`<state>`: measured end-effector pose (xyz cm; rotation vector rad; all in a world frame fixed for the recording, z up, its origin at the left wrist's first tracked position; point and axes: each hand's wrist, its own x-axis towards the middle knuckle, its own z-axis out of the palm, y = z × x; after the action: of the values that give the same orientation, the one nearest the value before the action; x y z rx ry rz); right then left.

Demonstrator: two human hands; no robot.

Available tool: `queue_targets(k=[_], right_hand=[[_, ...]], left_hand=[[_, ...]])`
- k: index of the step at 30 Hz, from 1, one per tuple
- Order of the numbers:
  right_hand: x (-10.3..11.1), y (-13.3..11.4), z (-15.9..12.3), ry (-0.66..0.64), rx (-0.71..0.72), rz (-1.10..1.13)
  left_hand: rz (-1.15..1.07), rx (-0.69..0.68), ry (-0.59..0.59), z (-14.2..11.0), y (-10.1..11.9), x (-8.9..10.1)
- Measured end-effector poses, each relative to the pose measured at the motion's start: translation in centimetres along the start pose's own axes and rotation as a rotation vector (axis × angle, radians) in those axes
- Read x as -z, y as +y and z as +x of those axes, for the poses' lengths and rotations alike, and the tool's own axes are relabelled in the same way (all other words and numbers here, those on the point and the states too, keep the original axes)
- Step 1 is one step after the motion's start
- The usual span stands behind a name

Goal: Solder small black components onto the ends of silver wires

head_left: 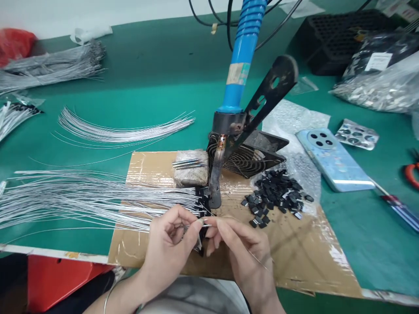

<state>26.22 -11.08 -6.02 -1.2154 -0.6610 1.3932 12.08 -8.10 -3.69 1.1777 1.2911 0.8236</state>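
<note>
My left hand [175, 246] is closed in a pinch on a thin wire [206, 225] in front of the bundle of white wires. Directly beside it, my right hand [247, 250] pinches the same spot, the fingertips of both hands nearly meeting. A thin strand runs down past the right palm; whether it is the same wire I cannot tell. White wires [108, 196] lie across the cardboard [301, 257], their right ends at small black parts [203, 200] partly hidden by my hands. Several thin metal rods [188, 163] rest on a whitish block [191, 176].
A blue-handled tool like a soldering iron [245, 39] stands tip-down in a black metal holder [271, 87], close behind my hands. Behind it leans a fan [245, 159]. On the right are loose black pieces [278, 194], a phone [337, 159] and a screwdriver [401, 211].
</note>
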Motion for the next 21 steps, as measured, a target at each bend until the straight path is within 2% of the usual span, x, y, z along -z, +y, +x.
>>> queue_targets(k=[4, 9, 14, 21], right_hand=[[0.3, 0.0, 0.1, -0.008, 0.044, -0.034], [0.1, -0.6, 0.0, 0.026, -0.039, -0.038], [-0.3, -1.1, -0.2, 0.027, -0.037, -0.114], [-0.6, -1.2, -0.2, 0.053, -0.076, -0.022]], left_hand=[[-0.009, -0.011, 0.002, -0.1, -0.1, 0.1], [0.006, 0.009, 0.002, -0.1, 0.1, 0.3], [0.046, -0.016, 0.000, 0.0, 0.6, 0.3], [0.069, -0.051, 0.000, -0.1, 0.3, 0.3]])
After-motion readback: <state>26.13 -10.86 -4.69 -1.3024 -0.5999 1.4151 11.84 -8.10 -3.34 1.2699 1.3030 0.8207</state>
